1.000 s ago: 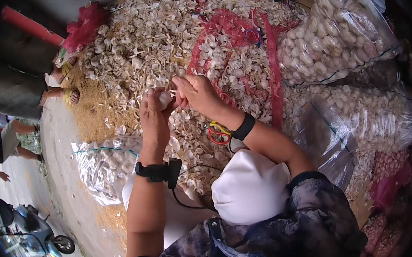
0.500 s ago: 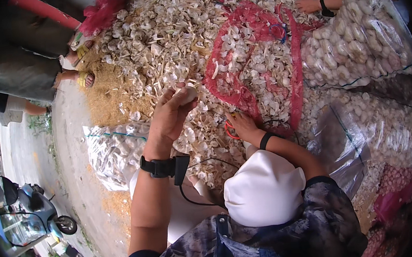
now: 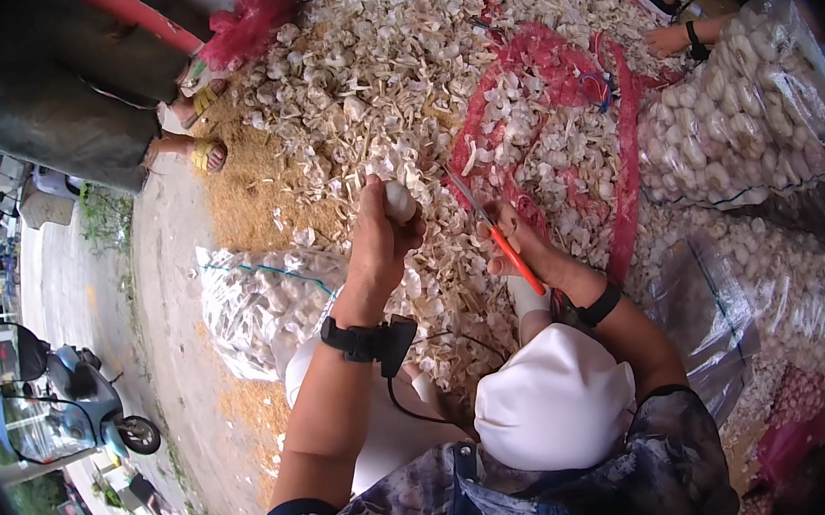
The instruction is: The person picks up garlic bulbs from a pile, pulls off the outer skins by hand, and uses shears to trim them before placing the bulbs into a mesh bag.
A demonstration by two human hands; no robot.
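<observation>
Between the fingers and thumb of my left hand (image 3: 375, 251) is a whitish garlic bulb (image 3: 400, 201). My right hand (image 3: 535, 250) grips a pair of scissors (image 3: 512, 252) with orange-red handles, whose metal blades point up and away to the left, apart from the bulb. Both hands are raised over a wide heap of dry garlic skins and stalk bits (image 3: 346, 104). Just beyond my right hand a red mesh net (image 3: 629, 149) lies spread over the heap, with more skins on it.
Clear plastic bags of garlic bulbs stand at the right (image 3: 719, 115) and lower right (image 3: 796, 267). Another shiny bag (image 3: 248, 320) sits left of my forearm. A person's sandaled feet (image 3: 209, 156) are at upper left; a co-worker's hand (image 3: 668, 40) reaches in at upper right. A scooter (image 3: 80, 393) is parked far left.
My right hand has lifted the scissors off the heap, and their blades now show. My left hand still holds the bulb, turned somewhat. The whole view has shifted slightly.
</observation>
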